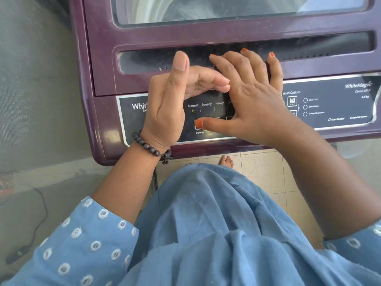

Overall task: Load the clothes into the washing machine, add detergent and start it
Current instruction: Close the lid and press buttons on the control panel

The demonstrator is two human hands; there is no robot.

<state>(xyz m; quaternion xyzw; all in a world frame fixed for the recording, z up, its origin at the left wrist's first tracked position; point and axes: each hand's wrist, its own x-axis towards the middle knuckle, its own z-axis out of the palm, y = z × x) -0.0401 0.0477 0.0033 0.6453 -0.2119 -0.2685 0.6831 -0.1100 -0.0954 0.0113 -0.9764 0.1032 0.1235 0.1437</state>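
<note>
Blue eyelet-embroidered sleeves (86, 234), dark beaded bracelet (151, 149), orange-painted nails (199, 123).

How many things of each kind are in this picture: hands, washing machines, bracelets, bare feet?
Hands: 2, left hand and right hand
Washing machines: 1, washer
Bracelets: 1, bracelet
Bare feet: 1, foot
Total: 5

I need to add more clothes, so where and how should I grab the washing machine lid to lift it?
Grip the long recessed handle slot running across the front of the closed lid. Come from the front, above the control panel, and hook your fingers down into it. The right hand already reaches there.
</note>
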